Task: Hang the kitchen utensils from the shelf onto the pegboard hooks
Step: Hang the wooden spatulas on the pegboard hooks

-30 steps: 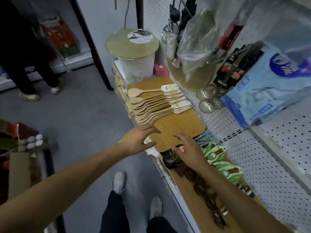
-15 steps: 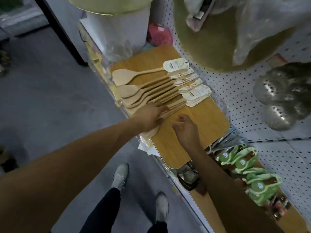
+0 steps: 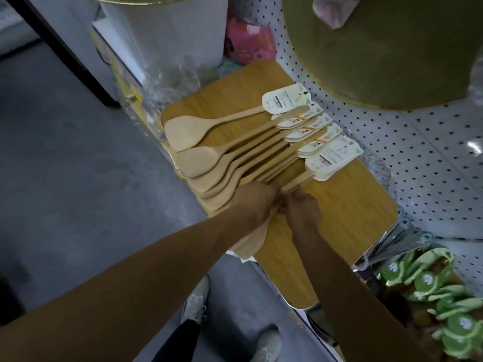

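- A white pegboard [image 3: 407, 163] stands behind a shelf with a wooden board [image 3: 347, 205] on it.
- Light wooden spoons [image 3: 235, 152] with white paper tags [image 3: 332, 158] lie fanned on the board.
- The left hand [image 3: 254, 202] and right hand [image 3: 303, 210] meet, both curled round the nearest spoon handles.

Dim, flat indoor light, soft motion blur throughout, wide-angle bending at the edges, and glare on plastic wrapping [image 3: 474, 150].
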Demonstrator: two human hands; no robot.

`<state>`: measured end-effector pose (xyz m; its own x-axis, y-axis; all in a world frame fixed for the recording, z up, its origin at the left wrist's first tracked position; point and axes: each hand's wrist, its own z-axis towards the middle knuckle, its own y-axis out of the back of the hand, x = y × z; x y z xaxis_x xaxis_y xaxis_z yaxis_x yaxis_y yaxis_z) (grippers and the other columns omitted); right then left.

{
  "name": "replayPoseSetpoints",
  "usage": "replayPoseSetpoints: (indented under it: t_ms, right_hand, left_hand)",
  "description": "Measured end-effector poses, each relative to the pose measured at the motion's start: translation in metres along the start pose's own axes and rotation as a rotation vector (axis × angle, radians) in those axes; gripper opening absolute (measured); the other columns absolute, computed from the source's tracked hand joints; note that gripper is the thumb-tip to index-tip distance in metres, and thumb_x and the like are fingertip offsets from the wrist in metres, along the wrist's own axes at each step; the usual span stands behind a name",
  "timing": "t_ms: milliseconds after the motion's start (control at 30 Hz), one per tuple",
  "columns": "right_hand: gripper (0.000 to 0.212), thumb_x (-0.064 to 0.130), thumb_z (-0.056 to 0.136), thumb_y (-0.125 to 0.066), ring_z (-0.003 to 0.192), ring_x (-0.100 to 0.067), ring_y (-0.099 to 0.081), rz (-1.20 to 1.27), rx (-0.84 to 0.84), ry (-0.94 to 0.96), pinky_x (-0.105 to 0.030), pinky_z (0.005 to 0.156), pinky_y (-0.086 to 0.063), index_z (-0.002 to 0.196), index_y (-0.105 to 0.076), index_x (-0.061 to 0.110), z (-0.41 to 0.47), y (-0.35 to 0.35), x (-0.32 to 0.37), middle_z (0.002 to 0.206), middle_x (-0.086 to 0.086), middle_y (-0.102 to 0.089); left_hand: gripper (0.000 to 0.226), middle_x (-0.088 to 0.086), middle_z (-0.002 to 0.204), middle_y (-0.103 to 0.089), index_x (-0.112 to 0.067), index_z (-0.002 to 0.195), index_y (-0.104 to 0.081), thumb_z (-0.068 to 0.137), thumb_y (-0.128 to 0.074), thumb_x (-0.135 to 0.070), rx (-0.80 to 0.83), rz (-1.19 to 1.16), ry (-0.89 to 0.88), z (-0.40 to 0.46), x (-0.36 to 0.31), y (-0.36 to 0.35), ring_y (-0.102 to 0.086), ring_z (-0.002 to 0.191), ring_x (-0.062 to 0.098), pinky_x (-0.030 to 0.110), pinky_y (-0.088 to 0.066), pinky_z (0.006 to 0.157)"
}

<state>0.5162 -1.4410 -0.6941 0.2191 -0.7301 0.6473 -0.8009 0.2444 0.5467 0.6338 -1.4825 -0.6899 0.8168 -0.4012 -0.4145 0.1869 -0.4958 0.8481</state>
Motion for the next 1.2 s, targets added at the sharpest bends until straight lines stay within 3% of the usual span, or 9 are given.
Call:
replayPoseSetpoints:
  t_ms: [133,267,400,533,667,833,933,1067,1200]
  right_hand:
    - [0.021,0.023,0.089,-0.069,0.076,-0.032,-0.071,0.204,-0.01,-0.142,-0.053,0.078,-0.059,0.07,-0.069,0.013,-0.003,0.005,-0.007,0.077,-0.012,-0.072]
    - [0.021,0.012,0.087,-0.072,0.078,-0.025,-0.07,0.386,0.044,-0.224,-0.035,0.07,-0.061,0.099,-0.068,-0.005,-0.007,0.02,-0.006,0.096,-0.021,-0.072]
    - [0.033,0.012,0.084,-0.075,0.082,-0.025,-0.067,0.427,0.069,-0.223,-0.03,0.068,-0.059,0.108,-0.066,-0.008,-0.011,0.036,-0.01,0.099,-0.023,-0.07]
    - [0.016,0.009,0.088,-0.07,0.088,-0.025,-0.067,0.497,0.181,-0.217,-0.031,0.072,-0.057,0.1,-0.071,-0.002,-0.014,0.049,-0.01,0.099,-0.019,-0.071]
    - [0.012,0.013,0.086,-0.074,0.084,-0.029,-0.067,0.419,0.159,-0.216,-0.043,0.08,-0.056,0.091,-0.073,0.002,-0.014,0.049,-0.015,0.09,-0.017,-0.073]
    - [0.028,0.025,0.077,-0.082,0.07,-0.026,-0.065,0.242,0.015,-0.219,-0.047,0.073,-0.058,0.074,-0.068,0.001,-0.011,0.048,-0.019,0.075,-0.011,-0.07]
    - [0.033,0.025,0.081,-0.078,0.065,-0.022,-0.055,0.14,-0.065,-0.184,-0.039,0.065,-0.051,0.066,-0.055,0.007,-0.01,0.05,-0.023,0.067,-0.011,-0.057]
    - [0.044,0.021,0.088,-0.071,0.053,-0.02,-0.042,0.08,-0.131,-0.165,-0.027,0.053,-0.034,0.059,-0.041,0.008,-0.02,0.065,-0.034,0.057,-0.006,-0.043]
    - [0.044,0.023,0.092,-0.065,0.05,-0.018,-0.043,0.03,-0.173,-0.156,-0.028,0.048,-0.03,0.055,-0.044,0.011,-0.044,0.088,-0.04,0.054,-0.004,-0.045]
  left_hand:
    - [0.027,0.008,0.112,-0.068,-0.019,0.119,-0.06,0.099,-0.048,-0.033,0.083,-0.097,-0.007,-0.001,-0.006,0.009,-0.063,0.106,0.031,0.035,-0.046,0.073]
    - [0.036,0.008,0.123,-0.066,-0.022,0.132,-0.055,0.099,-0.047,-0.035,0.141,-0.218,0.034,-0.009,-0.015,0.017,-0.06,0.115,0.03,0.036,-0.048,0.085]
    - [0.04,0.006,0.129,-0.064,-0.022,0.137,-0.052,0.098,-0.053,-0.024,0.187,-0.397,0.089,-0.01,-0.024,0.022,-0.058,0.12,0.025,0.028,-0.044,0.089]
    - [0.043,0.007,0.128,-0.064,-0.021,0.137,-0.053,0.096,-0.054,-0.011,0.206,-0.48,0.12,-0.012,-0.03,0.024,-0.059,0.118,0.023,0.021,-0.039,0.083]
    - [0.041,0.006,0.121,-0.066,-0.022,0.133,-0.057,0.094,-0.057,-0.01,0.167,-0.482,0.146,-0.02,-0.035,0.021,-0.061,0.111,0.022,0.029,-0.047,0.087]
    - [0.031,0.003,0.111,-0.07,-0.021,0.125,-0.061,0.095,-0.057,-0.019,0.016,-0.403,0.172,-0.026,-0.039,0.016,-0.064,0.103,0.022,0.028,-0.047,0.082]
    - [0.023,0.006,0.106,-0.071,-0.018,0.115,-0.065,0.098,-0.052,-0.026,-0.06,-0.419,0.223,-0.026,-0.044,0.014,-0.065,0.099,0.026,0.031,-0.048,0.078]
    - [0.022,0.005,0.099,-0.07,-0.014,0.108,-0.067,0.098,-0.055,-0.03,-0.004,-0.563,0.3,-0.028,-0.053,0.021,-0.064,0.093,0.023,0.027,-0.041,0.069]
    - [0.02,0.003,0.093,-0.067,-0.015,0.103,-0.069,0.098,-0.058,-0.031,0.058,-0.655,0.304,-0.042,-0.069,0.026,-0.06,0.084,0.018,0.027,-0.041,0.067]
